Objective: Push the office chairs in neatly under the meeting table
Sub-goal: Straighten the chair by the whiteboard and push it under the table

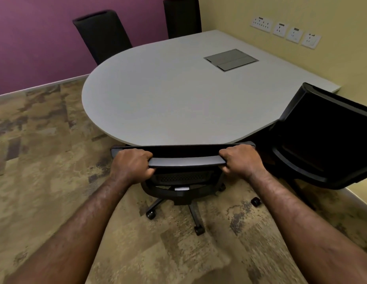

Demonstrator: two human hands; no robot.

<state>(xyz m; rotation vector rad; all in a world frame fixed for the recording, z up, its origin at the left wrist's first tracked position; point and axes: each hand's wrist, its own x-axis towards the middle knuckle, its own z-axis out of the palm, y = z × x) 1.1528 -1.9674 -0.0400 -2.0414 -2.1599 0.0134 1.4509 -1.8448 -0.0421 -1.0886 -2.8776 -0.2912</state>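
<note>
A black office chair (183, 160) stands right in front of me, its backrest top touching the rounded near edge of the grey meeting table (158, 95). My left hand (133, 163) grips the left end of the backrest's top bar. My right hand (241, 160) grips the right end. The chair's seat is hidden under the table; its wheeled base (194, 212) shows on the carpet. A second black chair (322, 136) stands at the table's right side, turned at an angle. Two more black chairs (102, 35) (182, 16) sit at the far side.
A purple wall runs along the far left and a yellow wall with several power sockets (285, 31) along the right. A grey cable hatch (230, 60) is set into the tabletop. Patterned brown carpet (45, 160) covers the floor to my left.
</note>
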